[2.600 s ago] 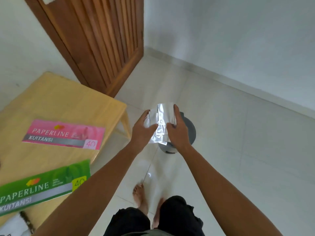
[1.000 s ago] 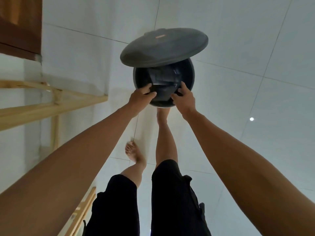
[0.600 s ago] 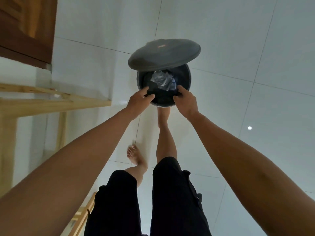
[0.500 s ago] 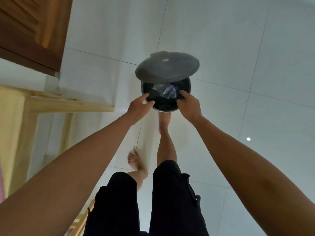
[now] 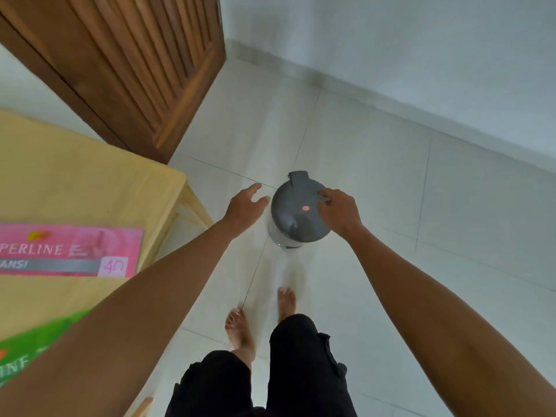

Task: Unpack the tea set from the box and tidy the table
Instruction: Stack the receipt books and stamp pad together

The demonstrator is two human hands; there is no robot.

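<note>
Left hand: grip spread, fingers loose, holding nothing; it hovers just left of the bin lid, apart from it. Right hand: fingers slack and half curled, nothing pinched; it overlaps the lid's right side, contact cannot be told. Lid sits shut on the small grey pedal bin, which stands on the white tiled floor ahead of two bare feet. Wooden surface at left carries a pink receipt book and a green one, partly hidden by the left forearm. No tea set in view. Brown slatted door behind.
</note>
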